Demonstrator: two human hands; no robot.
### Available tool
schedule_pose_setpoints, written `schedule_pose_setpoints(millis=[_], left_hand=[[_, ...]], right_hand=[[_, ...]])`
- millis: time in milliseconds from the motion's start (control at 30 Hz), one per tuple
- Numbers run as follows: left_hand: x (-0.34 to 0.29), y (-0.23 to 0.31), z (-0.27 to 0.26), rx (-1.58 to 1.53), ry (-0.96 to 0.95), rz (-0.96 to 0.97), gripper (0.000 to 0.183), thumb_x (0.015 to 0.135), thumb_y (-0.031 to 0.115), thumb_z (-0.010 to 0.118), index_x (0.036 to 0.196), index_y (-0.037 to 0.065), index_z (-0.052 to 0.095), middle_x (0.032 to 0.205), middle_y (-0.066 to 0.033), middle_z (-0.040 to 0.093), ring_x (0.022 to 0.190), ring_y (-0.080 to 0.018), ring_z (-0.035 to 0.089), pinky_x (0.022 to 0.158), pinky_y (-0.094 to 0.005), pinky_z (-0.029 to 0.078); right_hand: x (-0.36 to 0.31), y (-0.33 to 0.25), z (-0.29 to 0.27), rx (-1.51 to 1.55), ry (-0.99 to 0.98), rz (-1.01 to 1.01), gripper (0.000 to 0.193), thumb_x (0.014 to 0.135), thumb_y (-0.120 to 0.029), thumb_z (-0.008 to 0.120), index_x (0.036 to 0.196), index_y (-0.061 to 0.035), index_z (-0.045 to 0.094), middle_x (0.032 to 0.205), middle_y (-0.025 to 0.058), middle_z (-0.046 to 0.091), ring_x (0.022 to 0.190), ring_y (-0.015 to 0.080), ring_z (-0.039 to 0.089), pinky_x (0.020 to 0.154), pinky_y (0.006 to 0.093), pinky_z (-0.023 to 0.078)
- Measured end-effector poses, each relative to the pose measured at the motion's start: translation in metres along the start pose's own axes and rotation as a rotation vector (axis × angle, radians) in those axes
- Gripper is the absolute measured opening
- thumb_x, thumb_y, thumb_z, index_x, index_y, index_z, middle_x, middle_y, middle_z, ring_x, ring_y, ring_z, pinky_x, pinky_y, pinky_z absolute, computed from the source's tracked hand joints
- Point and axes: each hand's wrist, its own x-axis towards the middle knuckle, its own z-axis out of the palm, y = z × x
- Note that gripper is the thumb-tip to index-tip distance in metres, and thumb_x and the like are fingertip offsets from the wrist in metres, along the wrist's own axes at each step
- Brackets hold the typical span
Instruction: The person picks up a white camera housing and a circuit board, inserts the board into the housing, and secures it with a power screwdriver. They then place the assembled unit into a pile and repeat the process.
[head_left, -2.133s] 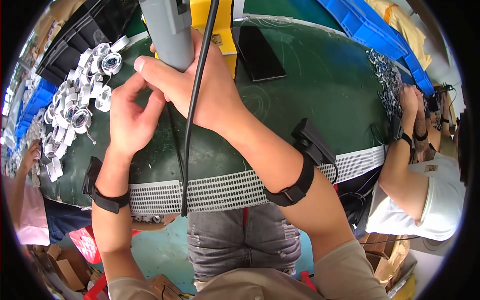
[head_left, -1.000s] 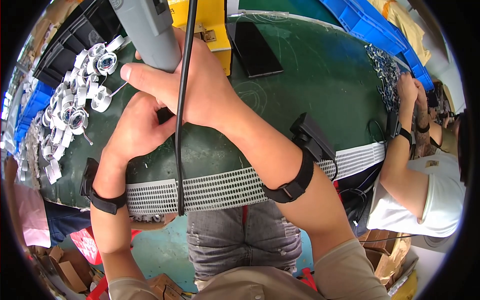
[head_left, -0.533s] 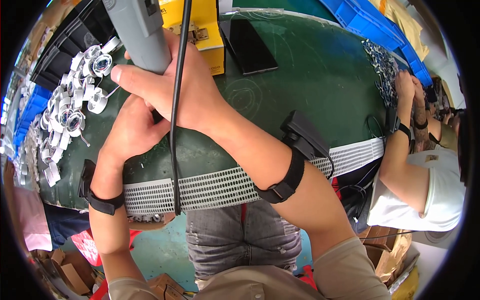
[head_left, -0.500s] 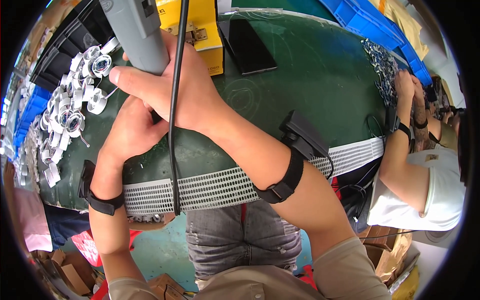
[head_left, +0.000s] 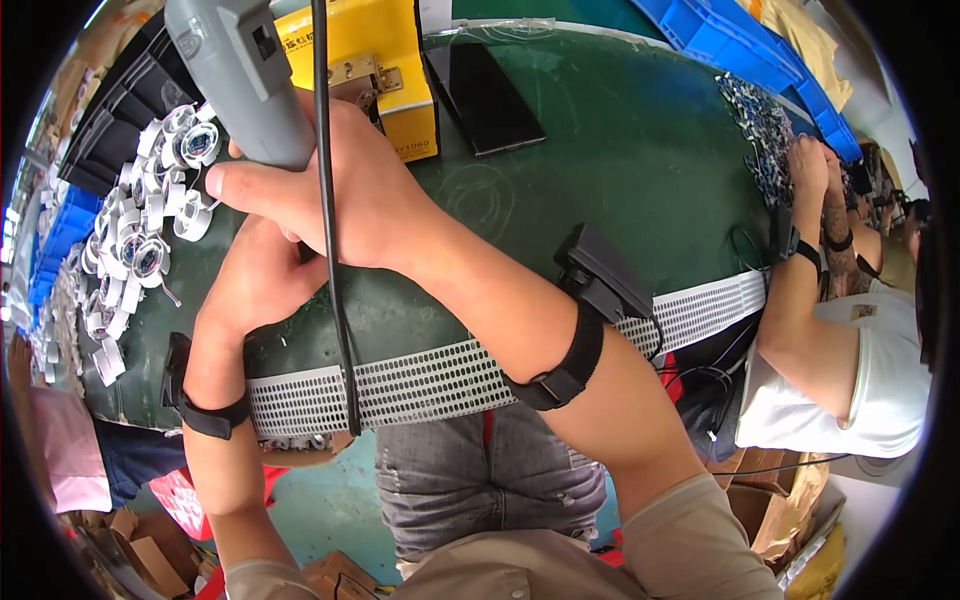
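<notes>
My right hand (head_left: 350, 190) is wrapped round the lower part of a grey electric screwdriver (head_left: 245, 90), thumb toward the left. A black cable (head_left: 326, 160) hangs in front of this hand and runs down over the table's near edge. Just below and to the left, my left hand (head_left: 268, 275) is closed, its fingertips tucked under the right hand. Whatever it holds is hidden, and so is the screwdriver's tip. Left of both hands lies a heap of white ring-shaped parts (head_left: 150, 258) with small circuit boards and thin wires.
A yellow machine (head_left: 408, 100) with a metal bracket stands behind my hands, a black phone (head_left: 490, 105) beside it. Black bins (head_left: 125, 120) are at far left. At right, a co-worker's hands (head_left: 815, 165) are at a pile of small parts (head_left: 755, 125) near blue crates (head_left: 715, 45).
The screwdriver and my right hand have shifted slightly left and down in the picture, while the whole view has moved a little. Both hands keep their grip.
</notes>
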Motion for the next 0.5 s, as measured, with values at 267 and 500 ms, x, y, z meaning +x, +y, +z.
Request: schedule_pose_setpoints(millis=[267, 500], left_hand=[[0.006, -0.003, -0.004, -0.027, -0.066, 0.056, 0.016, 0.076, 0.012, 0.077, 0.08, -0.001, 0.067, 0.069, -0.0126, 0.062, 0.065, -0.0237, 0.061, 0.065, -0.033, 0.047], [0.002, -0.013, -0.002, -0.087, -0.075, 0.084, 0.01, 0.078, 0.005, 0.07, 0.086, -0.001, 0.067, 0.082, -0.0119, 0.062, 0.077, -0.0265, 0.056, 0.076, -0.0346, 0.043]], right_hand=[[-0.001, -0.005, 0.001, 0.29, 0.245, -0.077, 0.03, 0.08, -0.025, 0.077, 0.09, -0.0039, 0.058, 0.063, -0.0014, 0.054, 0.051, 0.0063, 0.052, 0.047, 0.0231, 0.042], [-0.007, -0.023, -0.002, 0.208, 0.301, -0.073, 0.046, 0.078, -0.034, 0.08, 0.101, -0.0022, 0.057, 0.07, 0.0014, 0.057, 0.058, 0.0074, 0.055, 0.053, 0.0243, 0.045]])
